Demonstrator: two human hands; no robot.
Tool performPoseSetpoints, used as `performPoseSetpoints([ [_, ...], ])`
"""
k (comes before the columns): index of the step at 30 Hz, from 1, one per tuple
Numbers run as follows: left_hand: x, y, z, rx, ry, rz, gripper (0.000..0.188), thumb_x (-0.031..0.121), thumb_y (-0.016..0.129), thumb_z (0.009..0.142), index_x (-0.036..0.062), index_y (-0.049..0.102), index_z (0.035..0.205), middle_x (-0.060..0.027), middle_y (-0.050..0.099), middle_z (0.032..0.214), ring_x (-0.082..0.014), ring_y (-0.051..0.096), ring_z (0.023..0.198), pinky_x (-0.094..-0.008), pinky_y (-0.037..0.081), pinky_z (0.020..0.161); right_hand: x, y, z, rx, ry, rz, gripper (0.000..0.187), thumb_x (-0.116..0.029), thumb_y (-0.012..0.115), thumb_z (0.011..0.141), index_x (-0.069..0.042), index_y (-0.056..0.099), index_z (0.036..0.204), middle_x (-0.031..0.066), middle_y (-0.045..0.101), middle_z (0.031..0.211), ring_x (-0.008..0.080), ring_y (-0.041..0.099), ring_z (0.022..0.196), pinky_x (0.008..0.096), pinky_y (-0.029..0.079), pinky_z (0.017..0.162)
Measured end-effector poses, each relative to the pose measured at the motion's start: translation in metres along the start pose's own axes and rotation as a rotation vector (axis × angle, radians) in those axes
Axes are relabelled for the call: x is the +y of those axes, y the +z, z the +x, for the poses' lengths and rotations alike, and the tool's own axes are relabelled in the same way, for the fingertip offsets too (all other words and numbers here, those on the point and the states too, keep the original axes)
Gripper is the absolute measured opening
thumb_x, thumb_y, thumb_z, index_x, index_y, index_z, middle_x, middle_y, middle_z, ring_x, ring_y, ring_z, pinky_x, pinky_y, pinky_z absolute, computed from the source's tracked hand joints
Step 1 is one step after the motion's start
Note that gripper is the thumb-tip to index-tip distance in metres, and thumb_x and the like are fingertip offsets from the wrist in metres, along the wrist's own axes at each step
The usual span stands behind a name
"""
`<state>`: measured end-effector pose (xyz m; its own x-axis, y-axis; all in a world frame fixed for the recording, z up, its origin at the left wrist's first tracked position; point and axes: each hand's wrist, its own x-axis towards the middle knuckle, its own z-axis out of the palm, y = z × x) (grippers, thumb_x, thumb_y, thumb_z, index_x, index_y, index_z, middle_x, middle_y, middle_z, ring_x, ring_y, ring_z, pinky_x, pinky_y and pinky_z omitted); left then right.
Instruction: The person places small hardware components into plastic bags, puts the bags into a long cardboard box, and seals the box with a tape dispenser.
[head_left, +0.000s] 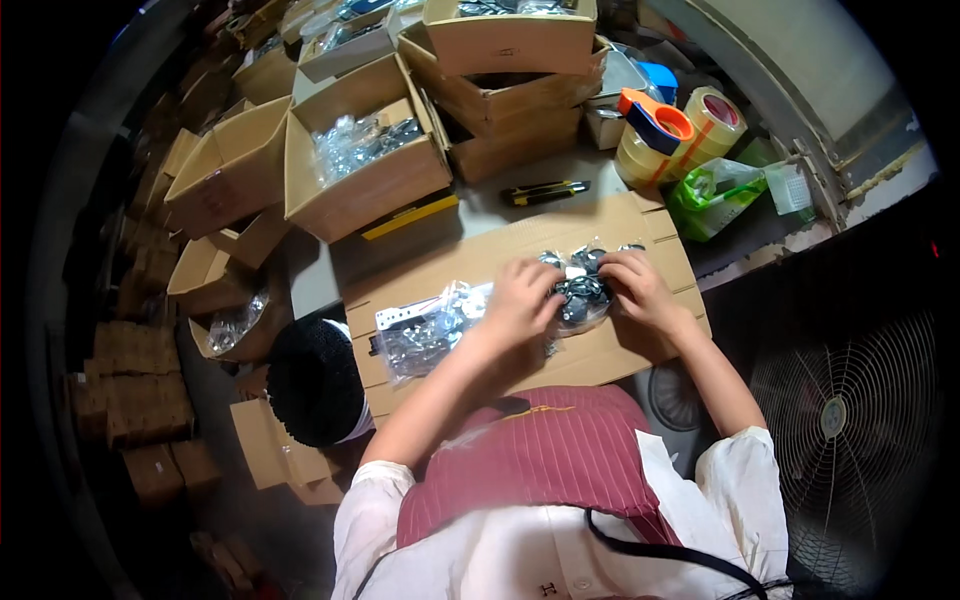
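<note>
A clear plastic bag [582,297] of dark coiled cables and black parts lies on a flat cardboard sheet [480,252]. My left hand [520,300] is closed on the bag's left edge, fingers bent. At its right edge, my right hand [640,290] pinches the plastic, with fingertips partly hidden. Left of my left hand rests another clear bag [425,345] with small parts, beside a white strip with holes [408,313].
Open cardboard boxes [352,185] with bagged parts stand at the back left. A yellow-black utility knife [545,192] lies behind the sheet. Tape rolls [645,155] and an orange-blue tape dispenser [655,118] stand at the far right. A fan [832,417] is at right.
</note>
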<state>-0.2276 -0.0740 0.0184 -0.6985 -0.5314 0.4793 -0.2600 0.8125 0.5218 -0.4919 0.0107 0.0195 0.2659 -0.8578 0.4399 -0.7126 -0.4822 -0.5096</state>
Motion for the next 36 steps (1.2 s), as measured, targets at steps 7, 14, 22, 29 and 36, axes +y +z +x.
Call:
performPoseSetpoints([
  [7, -0.097, -0.073, -0.046, 0.017, -0.524, 0.421, 0.026, 0.023, 0.065, 0.094, 0.0112, 0.077, 0.114, -0.0165, 0.069, 0.130, -0.0364, 0.064, 0.118, -0.0494, 0.045, 0.101, -0.059, -0.003, -0.016, -0.301, -0.320, -0.050, 0.044, -0.006, 0.073, 0.072, -0.003, 0.067, 0.115, 0.0133, 0.066, 0.121, 0.0335, 0.064, 0.104, 0.0425, 0.053, 0.089],
  [14, -0.066, -0.101, -0.070, 0.166, -0.160, 0.286, 0.026, 0.013, 0.068, 0.094, 0.0030, 0.070, 0.118, -0.0164, 0.071, 0.121, -0.0364, 0.064, 0.116, -0.0465, 0.043, 0.103, -0.096, 0.055, -0.028, -0.351, 0.030, -0.212, 0.042, -0.023, 0.075, 0.085, -0.002, 0.060, 0.119, 0.0131, 0.068, 0.104, 0.0306, 0.070, 0.094, 0.0386, 0.057, 0.077],
  [22, -0.029, -0.063, -0.071, 0.139, -0.253, 0.161, 0.030, 0.018, 0.072, 0.091, 0.0032, 0.071, 0.117, -0.0168, 0.070, 0.116, -0.0369, 0.063, 0.110, -0.0476, 0.046, 0.098, -0.106, 0.096, -0.027, -0.152, -0.004, -0.199, 0.019, -0.022, 0.070, 0.089, -0.006, 0.061, 0.094, 0.0104, 0.065, 0.080, 0.0296, 0.069, 0.075, 0.0395, 0.055, 0.063],
  [29, -0.045, -0.029, -0.055, 0.121, -0.286, 0.118, 0.021, 0.025, 0.077, 0.085, 0.0063, 0.077, 0.092, -0.0131, 0.066, 0.100, -0.0351, 0.059, 0.104, -0.0461, 0.043, 0.096, -0.132, 0.040, 0.013, 0.065, -0.005, -0.238, 0.021, -0.015, 0.079, 0.080, -0.009, 0.062, 0.090, 0.0076, 0.058, 0.075, 0.0271, 0.063, 0.067, 0.0382, 0.050, 0.058],
  [36, -0.051, -0.045, -0.046, 0.016, -0.249, 0.154, 0.025, 0.032, 0.077, 0.084, 0.0108, 0.079, 0.096, -0.0120, 0.067, 0.112, -0.0335, 0.057, 0.115, -0.0515, 0.037, 0.103, -0.093, 0.096, 0.039, -0.122, -0.085, -0.519, 0.031, -0.014, 0.071, 0.076, -0.003, 0.066, 0.105, 0.0152, 0.064, 0.125, 0.0335, 0.057, 0.124, 0.0461, 0.040, 0.115],
])
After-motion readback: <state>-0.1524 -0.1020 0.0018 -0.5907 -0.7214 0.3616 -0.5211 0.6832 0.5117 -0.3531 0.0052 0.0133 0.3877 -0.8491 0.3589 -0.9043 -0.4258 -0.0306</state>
